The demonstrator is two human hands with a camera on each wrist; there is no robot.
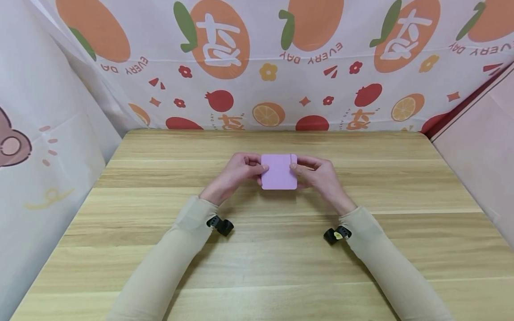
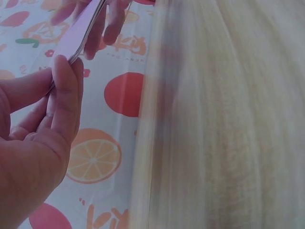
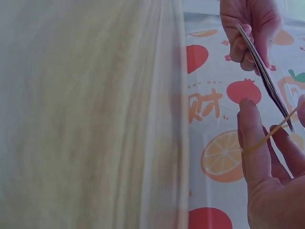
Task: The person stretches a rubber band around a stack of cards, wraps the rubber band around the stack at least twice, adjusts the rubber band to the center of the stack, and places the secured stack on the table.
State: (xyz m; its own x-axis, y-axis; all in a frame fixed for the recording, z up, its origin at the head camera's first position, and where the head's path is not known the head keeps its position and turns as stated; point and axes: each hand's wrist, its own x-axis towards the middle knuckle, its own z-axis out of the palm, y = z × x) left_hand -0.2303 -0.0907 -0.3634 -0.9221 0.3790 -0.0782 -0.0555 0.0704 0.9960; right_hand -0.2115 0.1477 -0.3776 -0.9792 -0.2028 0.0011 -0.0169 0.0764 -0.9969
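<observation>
Left hand [image 3: 251, 33] pinches a thin stack [image 3: 265, 71], seen edge-on. Yellowish band [image 3: 259, 143] runs taut from a spread finger of the right hand [image 3: 272, 191]. Fruit-printed cloth [image 3: 209, 131] behind; wooden tabletop [image 3: 90, 119] (surface blurred) at left.

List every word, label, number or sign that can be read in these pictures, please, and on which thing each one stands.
"EVERY DAY": on the printed cloth behind the table, repeated.
Chinese writing on the cloth: too stylised to read surely.
Smaller lettering low on the cloth, head view: too small to read surely.
Pink card: no readable text on its visible face.
</observation>
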